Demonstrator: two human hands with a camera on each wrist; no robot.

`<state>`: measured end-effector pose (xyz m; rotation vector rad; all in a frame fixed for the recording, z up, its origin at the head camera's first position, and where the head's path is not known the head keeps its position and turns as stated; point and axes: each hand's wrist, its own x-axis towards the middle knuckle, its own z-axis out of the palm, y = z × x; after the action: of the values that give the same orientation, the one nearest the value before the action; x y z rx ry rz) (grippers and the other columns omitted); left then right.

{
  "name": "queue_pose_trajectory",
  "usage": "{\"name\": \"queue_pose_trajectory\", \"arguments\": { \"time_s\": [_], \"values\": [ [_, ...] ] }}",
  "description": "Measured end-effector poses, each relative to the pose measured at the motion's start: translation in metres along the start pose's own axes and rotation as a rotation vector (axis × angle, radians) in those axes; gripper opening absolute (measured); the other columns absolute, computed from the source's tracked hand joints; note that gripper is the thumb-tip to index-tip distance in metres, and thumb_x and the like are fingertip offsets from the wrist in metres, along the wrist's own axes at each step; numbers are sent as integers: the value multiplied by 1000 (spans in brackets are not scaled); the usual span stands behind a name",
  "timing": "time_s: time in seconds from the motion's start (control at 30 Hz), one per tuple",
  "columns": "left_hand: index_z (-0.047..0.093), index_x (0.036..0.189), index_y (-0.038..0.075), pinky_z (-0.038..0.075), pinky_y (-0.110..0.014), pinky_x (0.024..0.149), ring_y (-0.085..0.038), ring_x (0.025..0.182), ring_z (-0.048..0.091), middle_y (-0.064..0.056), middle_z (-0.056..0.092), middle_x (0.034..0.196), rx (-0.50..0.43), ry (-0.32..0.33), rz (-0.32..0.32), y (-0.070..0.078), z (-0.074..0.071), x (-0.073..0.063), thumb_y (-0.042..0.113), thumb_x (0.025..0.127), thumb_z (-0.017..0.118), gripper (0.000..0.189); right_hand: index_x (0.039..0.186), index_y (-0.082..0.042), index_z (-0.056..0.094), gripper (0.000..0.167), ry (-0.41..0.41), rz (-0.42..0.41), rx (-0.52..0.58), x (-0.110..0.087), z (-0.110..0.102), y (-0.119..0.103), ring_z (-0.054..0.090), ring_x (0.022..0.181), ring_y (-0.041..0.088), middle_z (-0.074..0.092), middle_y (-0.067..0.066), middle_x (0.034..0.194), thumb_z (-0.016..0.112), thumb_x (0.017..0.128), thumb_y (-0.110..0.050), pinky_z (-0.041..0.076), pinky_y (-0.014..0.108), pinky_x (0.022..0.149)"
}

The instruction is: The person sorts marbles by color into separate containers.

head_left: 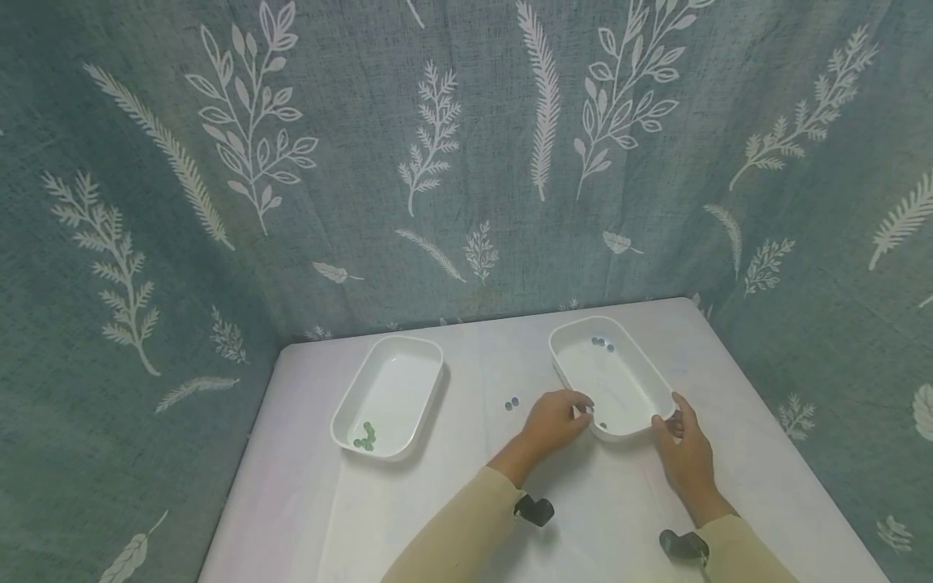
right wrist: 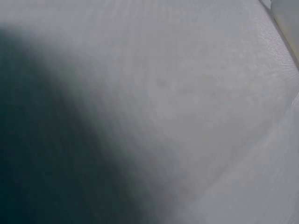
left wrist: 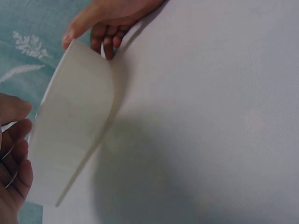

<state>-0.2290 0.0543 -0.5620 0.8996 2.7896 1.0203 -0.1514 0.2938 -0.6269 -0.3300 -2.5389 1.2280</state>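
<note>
Two white rectangular trays stand on the table. At the right tray (head_left: 619, 380), my left hand (head_left: 555, 419) is over the near left corner, thumb and forefinger drawn together. A small dark bluish bead (head_left: 591, 405) shows at those fingertips. My right hand (head_left: 687, 457) grips the near right corner by the rim, thumb outside. Several blue beads (head_left: 599, 342) lie at this tray's far end, and another bead (head_left: 602, 425) lies near its front. In the left wrist view, my left hand (left wrist: 14, 158) has curled fingers beside the tray wall (left wrist: 74, 112); the bead cannot be seen there.
The left tray (head_left: 397, 380) holds several green beads (head_left: 366, 437) at its near end. Between the trays, two blue beads (head_left: 512, 403) lie on the white tablecloth (head_left: 466, 364). Patterned green curtains (head_left: 481, 162) enclose the table's back and sides. The right wrist view shows mostly blurred cloth.
</note>
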Motion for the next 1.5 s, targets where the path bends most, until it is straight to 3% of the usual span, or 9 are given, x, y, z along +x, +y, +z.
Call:
{"name": "queue_pose_trajectory", "arguments": {
  "time_s": [0.37, 0.67, 1.0, 1.23, 1.5],
  "values": [
    [74, 107, 20, 41, -12, 63, 2, 70, 50, 15, 64, 86, 24, -19, 20, 4, 6, 2, 26, 90, 68, 19, 156, -17, 17, 66, -2, 0, -1, 0, 1, -1, 50, 118, 47, 46, 27, 138, 45, 102, -42, 42, 66, 89],
    [76, 105, 20, 41, -14, 62, 1, 69, 49, 18, 59, 79, 24, -44, -30, 8, 7, 1, 30, 90, 70, 19, 156, -16, 18, 66, 10, -26, -6, 2, 3, 2, 52, 115, 46, 48, 28, 136, 46, 102, -41, 43, 65, 87],
    [75, 106, 19, 43, -13, 63, 1, 70, 50, 17, 63, 83, 29, -52, -24, 6, 4, 0, 28, 91, 69, 19, 156, -17, 17, 66, 7, -33, 0, 1, 3, 3, 51, 115, 46, 48, 27, 136, 46, 102, -41, 43, 66, 87],
    [74, 107, 20, 44, -14, 63, 1, 72, 51, 16, 64, 87, 19, -39, -67, -4, -3, -2, 27, 92, 67, 17, 156, -17, 16, 67, 2, -19, 1, 1, 2, 3, 51, 116, 46, 47, 27, 137, 45, 102, -43, 43, 65, 88],
    [74, 106, 17, 48, -18, 66, -2, 76, 55, 11, 68, 92, 42, 0, -85, -27, -17, -7, 23, 93, 66, 16, 156, -16, 17, 68, 1, -8, 12, 1, 0, 0, 52, 113, 46, 48, 28, 135, 46, 101, -44, 45, 64, 84]
  ]
}}
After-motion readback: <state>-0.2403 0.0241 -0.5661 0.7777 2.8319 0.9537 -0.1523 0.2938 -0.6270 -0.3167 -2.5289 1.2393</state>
